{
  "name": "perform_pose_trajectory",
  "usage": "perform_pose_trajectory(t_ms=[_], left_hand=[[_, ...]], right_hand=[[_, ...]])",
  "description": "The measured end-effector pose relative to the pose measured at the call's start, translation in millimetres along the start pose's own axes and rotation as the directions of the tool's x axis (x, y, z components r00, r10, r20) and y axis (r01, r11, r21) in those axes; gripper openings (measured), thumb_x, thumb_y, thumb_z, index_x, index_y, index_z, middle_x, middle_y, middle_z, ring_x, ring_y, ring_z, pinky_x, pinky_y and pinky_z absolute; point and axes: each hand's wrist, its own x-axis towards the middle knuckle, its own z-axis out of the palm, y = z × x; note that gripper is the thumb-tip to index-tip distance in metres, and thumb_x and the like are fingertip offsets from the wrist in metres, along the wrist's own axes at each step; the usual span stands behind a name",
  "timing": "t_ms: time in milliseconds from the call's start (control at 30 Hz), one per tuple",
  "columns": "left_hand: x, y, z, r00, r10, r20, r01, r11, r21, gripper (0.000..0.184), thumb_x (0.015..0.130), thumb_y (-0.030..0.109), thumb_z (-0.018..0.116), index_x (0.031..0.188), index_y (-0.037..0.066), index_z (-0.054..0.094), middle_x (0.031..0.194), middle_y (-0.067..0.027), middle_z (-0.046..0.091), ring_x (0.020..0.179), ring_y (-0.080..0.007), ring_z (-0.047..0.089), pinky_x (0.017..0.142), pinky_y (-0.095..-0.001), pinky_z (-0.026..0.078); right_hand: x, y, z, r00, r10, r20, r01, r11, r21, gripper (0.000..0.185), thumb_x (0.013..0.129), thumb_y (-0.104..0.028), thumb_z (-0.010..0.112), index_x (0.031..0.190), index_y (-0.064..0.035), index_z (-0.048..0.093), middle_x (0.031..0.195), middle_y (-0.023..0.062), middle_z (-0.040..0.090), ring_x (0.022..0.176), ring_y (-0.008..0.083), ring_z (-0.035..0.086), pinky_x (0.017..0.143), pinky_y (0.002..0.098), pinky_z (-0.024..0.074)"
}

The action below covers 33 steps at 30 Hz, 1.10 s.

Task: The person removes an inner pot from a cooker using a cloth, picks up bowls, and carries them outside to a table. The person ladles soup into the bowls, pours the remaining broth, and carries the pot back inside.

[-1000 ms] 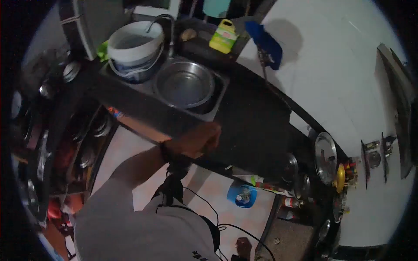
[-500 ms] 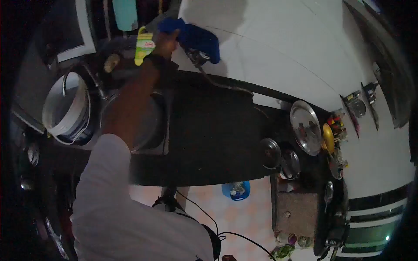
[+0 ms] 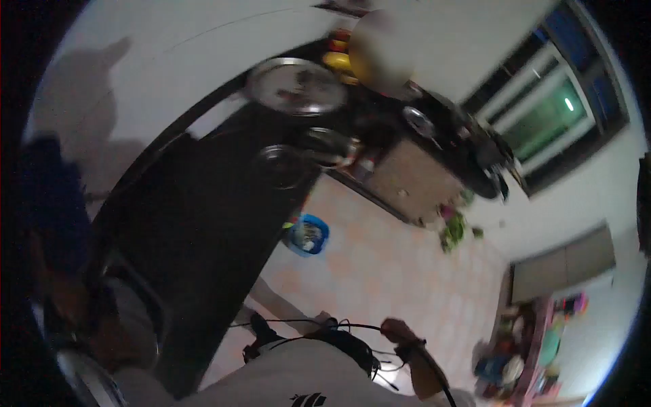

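Dim and smeared at the left edge, my left hand (image 3: 66, 298) is closed on a dark blue cloth (image 3: 54, 197). It is beside the sink end of the black counter (image 3: 190, 197). My right hand (image 3: 399, 331) is in front of my body above the floor, its fingers curled round a black cable (image 3: 298, 321). The cable runs left from the hand and also back along the forearm. A round steel lid or dish (image 3: 281, 166) lies near the counter's front edge, apart from both hands.
A large steel plate (image 3: 297, 87), a steel pot (image 3: 329, 146) and a yellow item (image 3: 339, 64) stand at the counter's far end. A blue basket (image 3: 308, 235) is on the tiled floor (image 3: 380, 264). Green vegetables (image 3: 453, 230) lie by the brown board (image 3: 413, 180). A pink shelf (image 3: 536, 346) stands right.
The view has swung to the right, so my left hand and the blue cloth now appear at the left edge. My right hand, barely showing before, has come fully into view.
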Motion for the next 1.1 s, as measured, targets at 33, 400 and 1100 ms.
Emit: perform_pose_trajectory(t_ms=[33, 400, 1100], left_hand=[[-32, 15, 11, 1.000, 0.020, 0.023, -0.020, 1.000, -0.005, 0.031, 0.089, 0.030, 0.062, 0.107, 0.005, 0.057, 0.091, -0.0079, 0.058, 0.077, -0.0185, 0.055, 0.067, -0.0308, 0.046], [-357, 125, 143, 0.781, -0.003, 0.625, 0.008, 1.000, -0.006, 0.031, 0.091, 0.025, 0.057, 0.114, 0.003, 0.057, 0.100, -0.0096, 0.060, 0.090, -0.0201, 0.058, 0.076, -0.0332, 0.047], [-692, 296, 586, -0.227, 0.159, 0.961, 0.754, 0.653, 0.070, 0.048, 0.094, 0.032, 0.054, 0.132, 0.002, 0.049, 0.115, -0.0056, 0.060, 0.101, -0.0139, 0.056, 0.086, -0.0284, 0.043]], right_hand=[[4, -9, -7, 0.988, -0.119, -0.099, 0.097, 0.973, -0.209, 0.014, 0.083, -0.019, 0.063, 0.082, -0.0052, 0.060, 0.080, 0.0115, 0.061, 0.077, 0.0304, 0.061, 0.068, 0.0397, 0.0506], [-42, 10, -116, 0.891, -0.218, -0.398, 0.135, 0.964, -0.228, 0.016, 0.084, -0.014, 0.066, 0.094, -0.0018, 0.063, 0.091, 0.0131, 0.064, 0.084, 0.0303, 0.064, 0.073, 0.0379, 0.0540], [-108, 203, -250, 0.659, 0.402, -0.635, -0.281, 0.916, 0.287, 0.023, 0.084, -0.014, 0.068, 0.100, 0.0014, 0.060, 0.091, 0.0201, 0.065, 0.079, 0.0348, 0.066, 0.067, 0.0407, 0.0539]])
